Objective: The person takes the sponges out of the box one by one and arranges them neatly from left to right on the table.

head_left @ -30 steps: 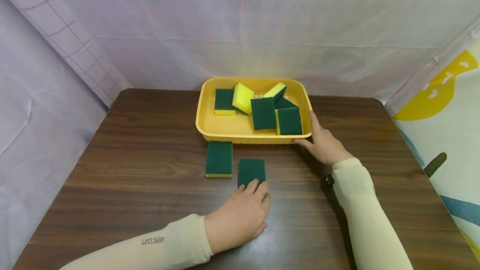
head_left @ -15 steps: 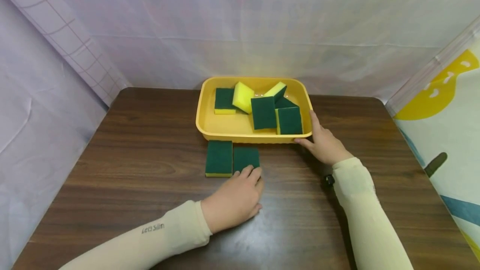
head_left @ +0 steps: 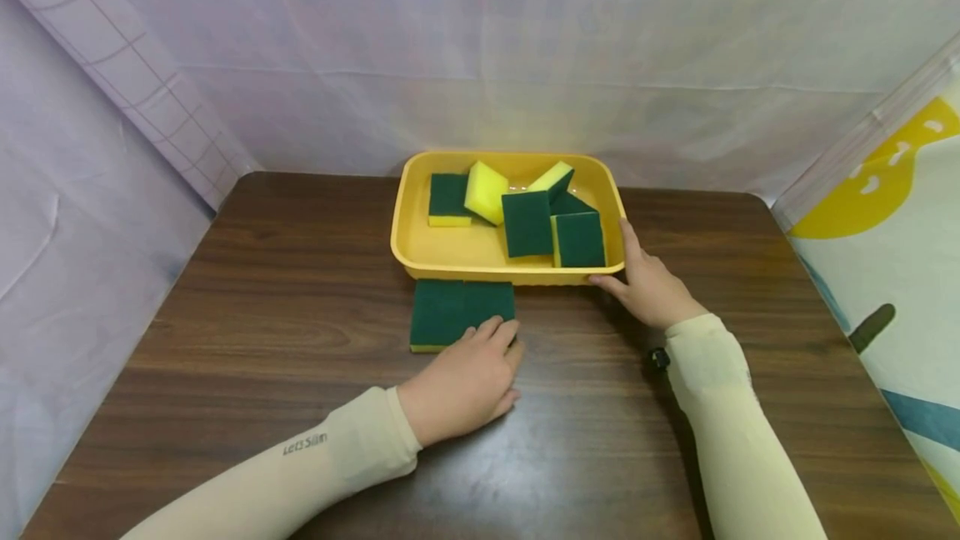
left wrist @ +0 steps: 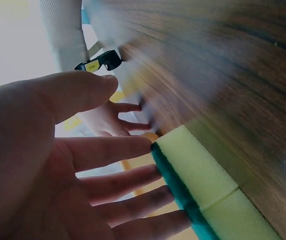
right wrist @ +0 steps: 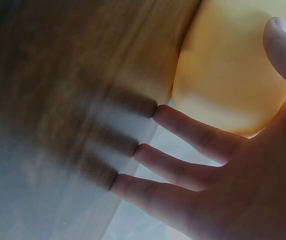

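Two green-and-yellow scrub sponges lie side by side on the table, green faces up, against the front of a yellow plastic basin [head_left: 495,277]. My left hand [head_left: 467,382] rests its fingertips on the right sponge [head_left: 487,297]; the left sponge [head_left: 435,313] touches that one. In the left wrist view the fingers are straight along the sponge's green side [left wrist: 170,172], with the thumb well apart. At the basin's front right corner is my right hand [head_left: 654,288]. The right wrist view has its fingers extended, tips on the table, and its thumb beside the basin wall [right wrist: 218,65].
Several sponges lie jumbled inside the basin, among them a tilted one [head_left: 486,192] showing its yellow face. The brown wooden table [head_left: 285,273] meets a pale cloth backdrop [head_left: 337,107] behind the basin. A patterned cloth [head_left: 877,273] hangs at the right.
My left hand has slid the right sponge forward and to the left, until it meets the left sponge and the basin's front. My right hand has stayed at the basin.
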A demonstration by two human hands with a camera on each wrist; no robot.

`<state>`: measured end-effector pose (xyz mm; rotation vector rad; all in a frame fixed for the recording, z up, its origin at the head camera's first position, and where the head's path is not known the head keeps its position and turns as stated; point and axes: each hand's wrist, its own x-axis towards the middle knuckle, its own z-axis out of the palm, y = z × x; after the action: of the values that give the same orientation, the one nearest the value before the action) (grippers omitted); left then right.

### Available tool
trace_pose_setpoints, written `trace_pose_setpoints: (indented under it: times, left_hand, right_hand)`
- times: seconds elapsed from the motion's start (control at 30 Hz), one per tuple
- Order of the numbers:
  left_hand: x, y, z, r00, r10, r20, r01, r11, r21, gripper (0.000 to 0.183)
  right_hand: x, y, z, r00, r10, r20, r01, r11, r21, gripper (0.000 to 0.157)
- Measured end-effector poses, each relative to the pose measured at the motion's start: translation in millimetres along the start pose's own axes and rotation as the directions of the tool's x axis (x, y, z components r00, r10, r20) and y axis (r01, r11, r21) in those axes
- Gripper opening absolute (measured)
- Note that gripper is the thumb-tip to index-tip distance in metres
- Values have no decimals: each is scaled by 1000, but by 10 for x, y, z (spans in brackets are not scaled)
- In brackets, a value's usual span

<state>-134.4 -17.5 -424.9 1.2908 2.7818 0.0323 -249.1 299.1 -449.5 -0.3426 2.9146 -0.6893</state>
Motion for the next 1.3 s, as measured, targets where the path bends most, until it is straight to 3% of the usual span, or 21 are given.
trace_pose_setpoints:
  times: [0.7,0.93,1.1,1.3]
  left_hand:
    - [14,-34,-29,1000,7,2,-7,1000,-9,55]
    - [38,-54,-51,999,24,-26,-23,1000,12,50]
    - [61,-67,-129,999,19,-41,-19,1000,-2,46]
    - [100,-161,-367,988,10,-155,-17,999,-42,45]
  right_hand:
    - [-2,-8,-5,1000,1,1,-1,1000,2,111]
    - [6,8,5,1000,0,-1,0,1000,3,111]
    - [12,12,12,1000,-2,-3,2,1000,1,111]
    - [-2,5,-1,1000,5,-2,-5,1000,6,111]
